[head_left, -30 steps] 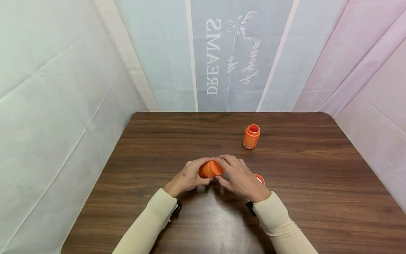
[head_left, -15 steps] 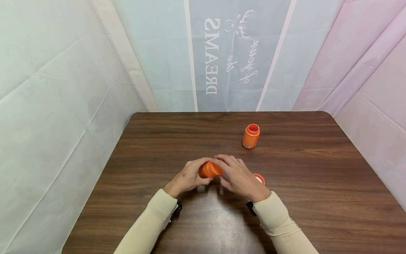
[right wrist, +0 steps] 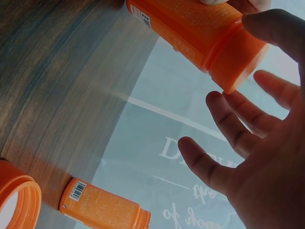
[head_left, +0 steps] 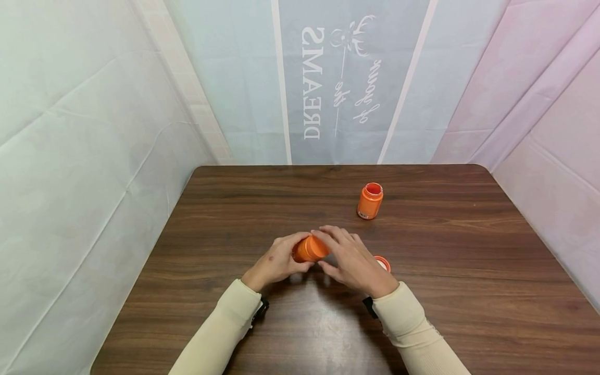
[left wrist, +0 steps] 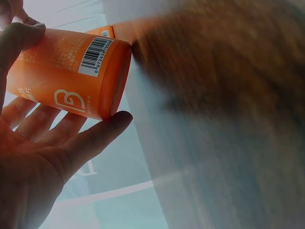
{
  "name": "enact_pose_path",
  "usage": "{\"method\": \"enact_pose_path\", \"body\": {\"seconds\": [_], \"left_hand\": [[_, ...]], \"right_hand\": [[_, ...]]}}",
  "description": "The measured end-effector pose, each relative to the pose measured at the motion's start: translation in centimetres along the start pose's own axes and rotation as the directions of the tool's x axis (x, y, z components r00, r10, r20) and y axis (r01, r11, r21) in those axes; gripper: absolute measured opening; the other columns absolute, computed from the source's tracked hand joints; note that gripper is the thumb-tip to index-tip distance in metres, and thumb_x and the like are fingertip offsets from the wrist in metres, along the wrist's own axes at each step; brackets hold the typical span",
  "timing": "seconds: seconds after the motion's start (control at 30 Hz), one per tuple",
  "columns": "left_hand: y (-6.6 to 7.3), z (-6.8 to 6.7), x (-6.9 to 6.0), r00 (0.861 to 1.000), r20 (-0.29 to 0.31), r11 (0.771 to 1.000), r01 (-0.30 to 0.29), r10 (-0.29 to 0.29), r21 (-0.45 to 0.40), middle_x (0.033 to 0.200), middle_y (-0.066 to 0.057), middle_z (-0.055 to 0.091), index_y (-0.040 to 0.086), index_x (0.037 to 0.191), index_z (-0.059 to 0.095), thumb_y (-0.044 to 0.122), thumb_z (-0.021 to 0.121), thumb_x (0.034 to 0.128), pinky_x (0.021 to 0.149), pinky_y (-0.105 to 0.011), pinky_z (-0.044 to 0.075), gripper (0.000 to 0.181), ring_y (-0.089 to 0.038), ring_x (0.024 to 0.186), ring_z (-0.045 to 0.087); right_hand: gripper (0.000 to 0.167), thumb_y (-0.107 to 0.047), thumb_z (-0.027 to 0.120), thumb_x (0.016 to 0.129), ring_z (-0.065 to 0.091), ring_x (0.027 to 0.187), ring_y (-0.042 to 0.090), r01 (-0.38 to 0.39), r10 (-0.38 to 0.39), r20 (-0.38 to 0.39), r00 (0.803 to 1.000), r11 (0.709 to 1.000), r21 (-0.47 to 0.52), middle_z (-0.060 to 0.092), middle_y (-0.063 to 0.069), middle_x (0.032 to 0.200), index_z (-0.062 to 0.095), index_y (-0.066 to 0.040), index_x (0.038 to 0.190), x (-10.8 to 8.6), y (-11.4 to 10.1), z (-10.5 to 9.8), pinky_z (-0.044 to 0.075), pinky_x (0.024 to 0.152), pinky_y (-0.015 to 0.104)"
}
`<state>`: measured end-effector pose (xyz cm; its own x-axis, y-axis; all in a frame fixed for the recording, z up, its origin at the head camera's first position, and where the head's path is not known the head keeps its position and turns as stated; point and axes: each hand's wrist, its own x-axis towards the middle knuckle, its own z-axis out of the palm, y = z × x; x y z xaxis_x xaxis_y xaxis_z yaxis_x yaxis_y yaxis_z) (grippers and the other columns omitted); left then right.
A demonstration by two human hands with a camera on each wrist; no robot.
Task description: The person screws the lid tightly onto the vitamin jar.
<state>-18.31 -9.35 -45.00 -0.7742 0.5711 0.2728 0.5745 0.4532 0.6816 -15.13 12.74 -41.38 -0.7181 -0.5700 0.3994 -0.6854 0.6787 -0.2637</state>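
My left hand (head_left: 276,260) grips the body of an orange plastic bottle (head_left: 302,251), which is tilted with its cap toward the right. In the left wrist view the bottle (left wrist: 66,71) shows a barcode and a white logo, and my thumb and fingers lie round it. My right hand (head_left: 349,260) is at the orange cap (head_left: 320,247). Seen from the right wrist, its thumb and some fingertips pinch the cap (right wrist: 238,59) at the edge, while other fingers are spread away from it. The cap sits on the bottle's mouth.
A second orange bottle (head_left: 369,202) stands uncapped toward the back of the brown wooden table (head_left: 445,234). A loose orange cap (head_left: 383,262), pale inside, lies beside my right wrist, partly hidden by it. Fabric hangs behind the table.
The right hand's fingers have shifted slightly around the cap, spreading and closing again. My left hand has held the bottle nearly still. The uncapped bottle and loose cap have stayed put.
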Motion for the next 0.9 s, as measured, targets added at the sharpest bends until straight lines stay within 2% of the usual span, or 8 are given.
{"method": "enact_pose_path", "body": {"seconds": [0.1,0.3,0.57,0.7,0.9], "left_hand": [[0.01,-0.03,-0.01,1.000,0.001,1.000,0.007,-0.007,0.001,0.118,-0.005,0.066,0.009,0.134,0.056,0.009,0.083,0.0797,0.082,-0.031,0.054,0.061,-0.015,0.097,0.063],[0.13,-0.09,0.00,1.000,0.010,1.000,0.004,-0.005,0.011,0.120,-0.005,0.066,0.009,0.134,0.056,0.010,0.082,0.0810,0.084,-0.032,0.054,0.060,-0.016,0.098,0.064],[0.28,-0.14,0.12,1.000,0.003,1.000,-0.008,0.008,0.002,0.119,-0.004,0.066,0.009,0.133,0.057,0.009,0.083,0.0801,0.083,-0.031,0.054,0.059,-0.015,0.098,0.063],[0.32,-0.12,0.08,1.000,0.004,1.000,-0.006,0.006,-0.001,0.118,-0.004,0.066,0.009,0.133,0.057,0.009,0.083,0.0801,0.082,-0.031,0.054,0.059,-0.015,0.097,0.063],[0.41,-0.09,-0.06,1.000,0.009,1.000,0.007,-0.007,0.002,0.118,-0.004,0.065,0.009,0.134,0.056,0.009,0.083,0.0808,0.082,-0.031,0.054,0.060,-0.015,0.096,0.063]], "right_hand": [[0.066,-0.015,0.081,0.082,0.056,0.118,0.028,0.012,-0.012,0.015,1.000,1.000,0.008,0.053,0.011,0.137,0.053,-0.014,0.141,0.04,-0.01,-0.14,0.047,0.086,0.047],[0.059,-0.010,0.076,0.083,0.057,0.112,0.026,0.020,-0.020,0.026,0.999,1.000,0.001,0.056,0.008,0.131,0.056,-0.012,0.138,0.21,-0.17,-0.33,0.047,0.084,0.044],[0.058,-0.025,0.078,0.088,0.057,0.109,0.026,-0.026,0.026,0.003,1.000,0.999,-0.039,0.059,0.010,0.121,0.056,-0.007,0.138,0.13,-0.32,-0.17,0.045,0.085,0.047],[0.062,-0.026,0.080,0.086,0.057,0.113,0.027,-0.024,0.024,0.008,1.000,0.999,-0.022,0.058,0.011,0.126,0.055,-0.008,0.139,0.04,-0.28,-0.24,0.046,0.086,0.049],[0.062,-0.015,0.080,0.083,0.056,0.117,0.027,0.014,-0.015,0.028,1.000,1.000,0.009,0.055,0.009,0.135,0.054,-0.013,0.140,0.07,-0.24,-0.52,0.046,0.087,0.049]]}}
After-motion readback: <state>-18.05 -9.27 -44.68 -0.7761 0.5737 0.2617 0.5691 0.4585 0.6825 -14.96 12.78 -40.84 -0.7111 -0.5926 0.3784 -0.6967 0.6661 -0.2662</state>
